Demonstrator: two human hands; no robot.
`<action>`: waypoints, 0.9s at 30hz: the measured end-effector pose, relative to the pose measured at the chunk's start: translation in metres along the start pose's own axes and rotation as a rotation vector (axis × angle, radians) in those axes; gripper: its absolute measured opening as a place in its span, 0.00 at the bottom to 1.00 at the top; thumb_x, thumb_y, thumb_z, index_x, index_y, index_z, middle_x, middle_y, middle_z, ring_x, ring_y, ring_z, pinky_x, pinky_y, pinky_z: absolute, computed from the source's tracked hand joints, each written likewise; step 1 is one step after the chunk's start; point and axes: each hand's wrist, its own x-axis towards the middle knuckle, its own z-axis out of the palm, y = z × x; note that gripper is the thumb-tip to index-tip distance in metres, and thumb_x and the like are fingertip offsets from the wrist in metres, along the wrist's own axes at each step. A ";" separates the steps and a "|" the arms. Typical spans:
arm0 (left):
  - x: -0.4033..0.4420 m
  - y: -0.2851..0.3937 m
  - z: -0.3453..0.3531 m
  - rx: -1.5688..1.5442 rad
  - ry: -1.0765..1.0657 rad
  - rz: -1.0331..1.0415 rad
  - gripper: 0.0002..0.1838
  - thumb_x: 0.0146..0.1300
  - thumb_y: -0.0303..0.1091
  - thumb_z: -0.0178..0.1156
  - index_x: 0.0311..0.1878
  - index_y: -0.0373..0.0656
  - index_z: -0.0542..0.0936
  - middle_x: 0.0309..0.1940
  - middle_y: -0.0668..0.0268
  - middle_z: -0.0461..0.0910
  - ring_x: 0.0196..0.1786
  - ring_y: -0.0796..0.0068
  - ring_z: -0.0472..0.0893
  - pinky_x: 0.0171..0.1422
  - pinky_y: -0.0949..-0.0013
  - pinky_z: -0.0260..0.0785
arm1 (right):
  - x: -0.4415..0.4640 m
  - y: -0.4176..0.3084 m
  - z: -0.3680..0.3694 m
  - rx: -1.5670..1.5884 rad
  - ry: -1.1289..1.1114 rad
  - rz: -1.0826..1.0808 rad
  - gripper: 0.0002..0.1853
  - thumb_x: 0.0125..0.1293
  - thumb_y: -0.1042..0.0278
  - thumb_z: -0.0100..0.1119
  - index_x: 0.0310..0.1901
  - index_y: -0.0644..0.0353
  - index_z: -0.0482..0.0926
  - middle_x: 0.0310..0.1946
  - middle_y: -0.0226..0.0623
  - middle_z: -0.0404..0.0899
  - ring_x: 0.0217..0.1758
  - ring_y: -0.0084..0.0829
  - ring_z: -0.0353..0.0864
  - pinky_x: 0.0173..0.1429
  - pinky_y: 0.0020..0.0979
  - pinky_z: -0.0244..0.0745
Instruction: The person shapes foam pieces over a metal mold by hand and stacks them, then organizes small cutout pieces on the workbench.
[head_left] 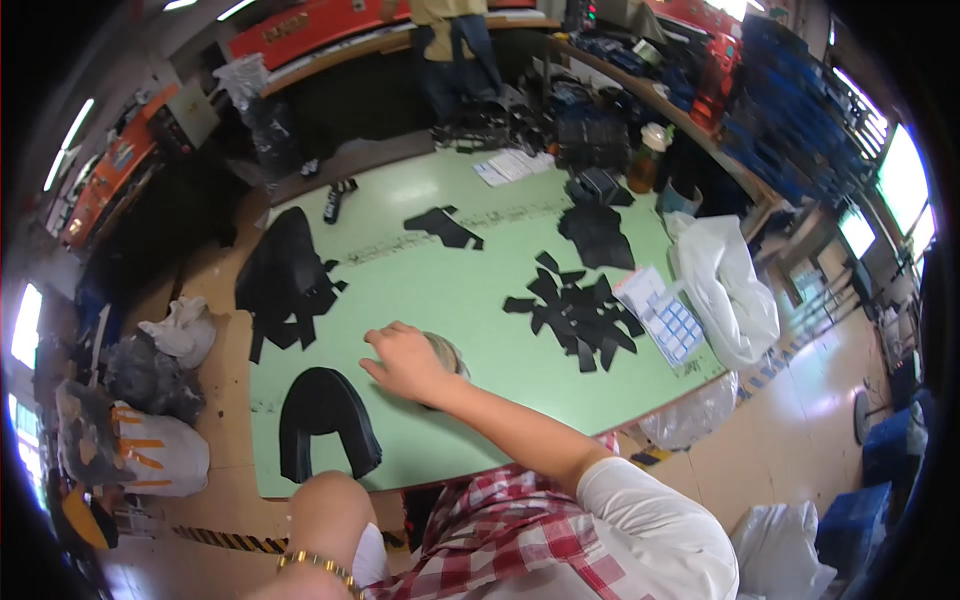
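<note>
My right hand (405,362) reaches over the green table with its fingers apart and slightly bent, holding nothing that shows. Partly hidden under its wrist side is a rounded grey-brown object (447,352); its kind is unclear. Nearer the front edge lies a thick stack of black U-shaped pieces (328,400), just left of that hand. Beyond it, more black curved pieces (280,265) are stacked at the left, with smaller cut pieces beside them. My left arm is bent at the lower edge, a gold-coloured bracelet (320,568) on its wrist; the left hand itself is out of frame.
A pile of black strips (575,310) spreads over the table's right half, beside a printed sheet (662,315) and a white plastic bag (725,290). A bottle (648,160) stands at the back right. Bags (160,450) sit on the floor at left. A person (455,50) stands behind the table.
</note>
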 end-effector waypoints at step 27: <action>-0.274 -0.085 -0.134 0.277 -0.675 -1.491 0.26 0.64 0.44 0.62 0.62 0.43 0.75 0.54 0.57 0.79 0.57 0.60 0.77 0.64 0.61 0.67 | 0.008 0.063 -0.024 0.904 -0.267 -0.051 0.22 0.75 0.48 0.50 0.49 0.62 0.78 0.48 0.36 0.78 0.54 0.33 0.76 0.62 0.33 0.69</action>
